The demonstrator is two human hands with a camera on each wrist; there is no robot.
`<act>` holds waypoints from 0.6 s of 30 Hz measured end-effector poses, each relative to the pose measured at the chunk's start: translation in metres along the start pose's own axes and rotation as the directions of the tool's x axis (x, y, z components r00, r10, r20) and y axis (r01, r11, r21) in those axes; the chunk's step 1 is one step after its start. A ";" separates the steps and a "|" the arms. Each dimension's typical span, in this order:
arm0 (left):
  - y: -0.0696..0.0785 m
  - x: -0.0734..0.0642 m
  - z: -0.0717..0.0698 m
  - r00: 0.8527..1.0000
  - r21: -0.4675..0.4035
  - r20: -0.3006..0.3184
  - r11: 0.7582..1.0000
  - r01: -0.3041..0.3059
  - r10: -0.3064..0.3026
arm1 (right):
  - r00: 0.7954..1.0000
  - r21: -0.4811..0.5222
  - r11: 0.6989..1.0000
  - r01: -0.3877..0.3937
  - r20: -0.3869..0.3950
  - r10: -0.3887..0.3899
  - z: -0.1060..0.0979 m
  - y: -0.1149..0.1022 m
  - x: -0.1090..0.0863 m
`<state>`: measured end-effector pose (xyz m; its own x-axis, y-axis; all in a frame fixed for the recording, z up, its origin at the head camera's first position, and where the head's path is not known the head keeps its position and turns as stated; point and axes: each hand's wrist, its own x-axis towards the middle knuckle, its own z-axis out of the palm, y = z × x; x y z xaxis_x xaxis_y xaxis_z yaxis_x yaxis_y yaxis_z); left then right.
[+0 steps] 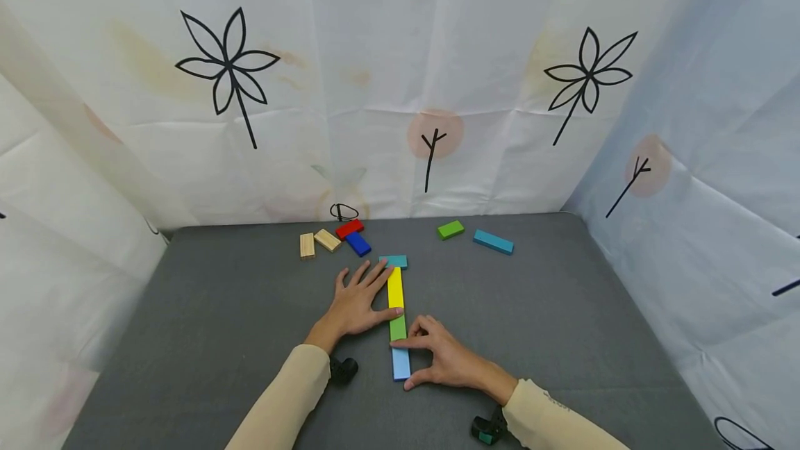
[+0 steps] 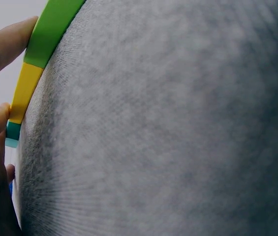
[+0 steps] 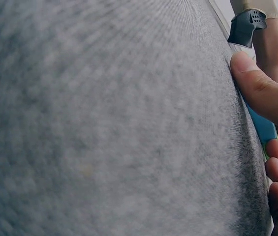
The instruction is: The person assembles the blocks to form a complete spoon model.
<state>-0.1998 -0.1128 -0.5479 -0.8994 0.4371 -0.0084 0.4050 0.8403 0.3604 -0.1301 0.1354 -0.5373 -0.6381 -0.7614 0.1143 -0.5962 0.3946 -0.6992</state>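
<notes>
Four wooden blocks make a straight column: a teal block [image 1: 400, 262] lies crosswise at the far end, then a yellow block [image 1: 395, 287], a green block [image 1: 398, 328] and a light blue block [image 1: 401, 364] run lengthwise toward the person. My left hand [image 1: 355, 307] spreads beside the column; its thumb touches the side near the yellow-green seam and its index fingertip is by the teal-yellow joint. The right hand [image 1: 453, 361] spans the light blue block between thumb, at the near end, and index finger, over the seam with the green block. Its other fingers curl.
Behind the column lie a red block [image 1: 349, 229], a dark blue block [image 1: 359, 244] and two plain wood blocks [image 1: 307, 246]. A second green block [image 1: 451, 230] and a longer blue block [image 1: 494, 242] are at the back right. Patterned cloth walls [image 1: 375, 89] enclose the grey table [image 1: 531, 318].
</notes>
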 end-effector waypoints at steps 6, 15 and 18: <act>-0.001 0.000 0.000 1.000 -0.007 -0.008 1.000 -0.004 0.004 | 1.000 0.003 1.000 0.008 -0.010 -0.008 0.000 0.000 0.000; -0.001 0.000 0.000 0.999 -0.016 -0.036 1.000 -0.024 0.024 | 1.000 -0.006 1.000 -0.003 -0.003 0.003 0.000 0.001 0.002; -0.001 0.000 0.000 1.000 -0.012 -0.010 1.000 -0.012 0.012 | 1.000 -0.010 1.000 -0.010 -0.004 0.010 0.000 0.000 0.002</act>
<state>-0.2005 -0.1139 -0.5482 -0.8963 0.4434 0.0054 0.4134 0.8311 0.3719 -0.1316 0.1339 -0.5374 -0.6459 -0.7554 0.1103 -0.5945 0.4070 -0.6935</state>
